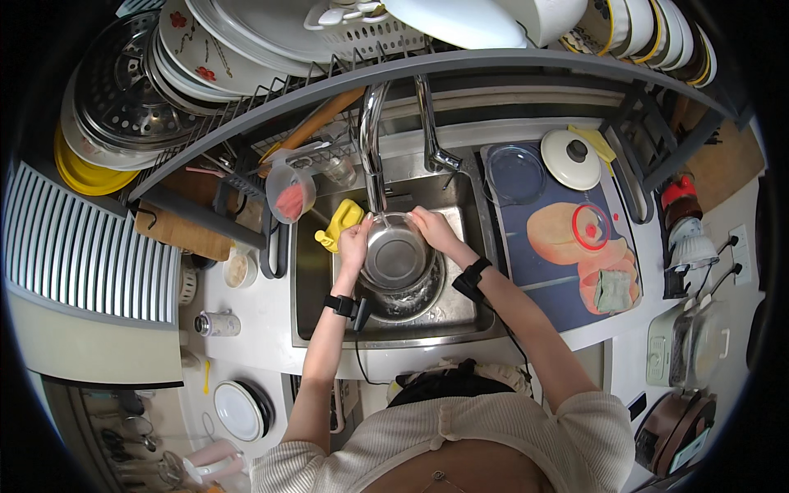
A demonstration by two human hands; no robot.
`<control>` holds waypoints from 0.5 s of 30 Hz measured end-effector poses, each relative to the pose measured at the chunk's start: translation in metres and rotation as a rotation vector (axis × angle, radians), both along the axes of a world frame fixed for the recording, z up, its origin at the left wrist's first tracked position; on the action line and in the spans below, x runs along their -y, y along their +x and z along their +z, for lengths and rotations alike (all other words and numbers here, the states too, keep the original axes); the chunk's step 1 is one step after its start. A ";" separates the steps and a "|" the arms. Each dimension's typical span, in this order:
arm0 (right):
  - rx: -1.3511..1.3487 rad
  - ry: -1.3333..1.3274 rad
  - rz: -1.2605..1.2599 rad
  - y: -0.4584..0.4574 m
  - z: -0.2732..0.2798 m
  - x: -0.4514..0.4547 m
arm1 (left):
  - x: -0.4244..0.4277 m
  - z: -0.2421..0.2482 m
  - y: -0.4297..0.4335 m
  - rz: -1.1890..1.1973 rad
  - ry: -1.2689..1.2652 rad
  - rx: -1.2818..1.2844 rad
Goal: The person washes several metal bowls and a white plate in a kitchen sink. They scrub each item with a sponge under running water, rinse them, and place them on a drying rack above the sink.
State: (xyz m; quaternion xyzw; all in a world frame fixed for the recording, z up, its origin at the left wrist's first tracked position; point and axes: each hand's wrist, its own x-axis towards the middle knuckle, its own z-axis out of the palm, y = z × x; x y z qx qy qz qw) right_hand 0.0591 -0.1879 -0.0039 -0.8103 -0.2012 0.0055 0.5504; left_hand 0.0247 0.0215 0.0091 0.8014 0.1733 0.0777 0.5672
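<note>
Both my hands grip the rim of a round, see-through bowl (397, 256) from opposite sides. My left hand (355, 245) has its thumb on the left rim, and my right hand (436, 228) clasps the upper right rim. The bowl is under the chrome faucet (372, 135), and a thin stream of water seems to fall into it. Below, partly hidden by the bowl, a round metal basin (410, 305) with whitish wet contents rests in the stainless steel sink (468, 308). A yellow plastic bottle (345, 219) lies beside my left hand.
A grey dish rack (431, 61) loaded with plates and bowls spans above the sink. Right of the sink, a dark printed mat (542, 302) carries a white pot lid (570, 160), a glass lid (515, 172) and a folded cloth (614, 291). A clear cup (291, 194) stands at the sink's left corner.
</note>
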 end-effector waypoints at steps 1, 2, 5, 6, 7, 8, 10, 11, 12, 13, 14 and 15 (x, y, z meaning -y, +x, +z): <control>-0.011 0.008 -0.017 -0.004 -0.008 0.003 | 0.001 0.000 -0.003 0.021 0.002 -0.042; -0.021 0.015 -0.034 -0.008 -0.016 0.006 | 0.001 0.002 -0.007 0.058 -0.037 -0.001; -0.069 -0.010 -0.051 -0.022 -0.043 0.013 | -0.001 0.012 -0.012 0.100 0.033 -0.051; -0.091 -0.005 -0.050 -0.025 -0.051 0.012 | 0.000 0.016 -0.014 0.091 0.131 -0.060; -0.137 -0.011 -0.056 -0.025 -0.058 0.011 | 0.002 0.019 -0.016 0.094 0.129 -0.010; -0.213 0.051 -0.073 -0.022 -0.064 0.009 | 0.005 0.022 -0.017 0.104 0.134 0.028; -0.378 0.366 -0.135 -0.005 -0.070 0.011 | 0.008 0.029 -0.019 0.099 0.218 0.039; -0.498 0.517 -0.157 0.007 -0.071 0.012 | 0.010 0.031 -0.020 0.085 0.295 0.011; -0.499 0.450 -0.203 0.020 -0.072 0.017 | 0.011 0.033 -0.020 0.080 0.390 -0.018; -0.499 0.398 -0.229 0.035 -0.071 0.026 | 0.014 0.033 -0.021 0.062 0.392 -0.027; -0.497 0.347 -0.255 0.048 -0.070 0.033 | 0.018 0.032 -0.021 0.054 0.412 -0.037; -0.560 0.317 -0.326 0.058 -0.069 0.036 | 0.020 0.031 -0.020 0.048 0.438 -0.059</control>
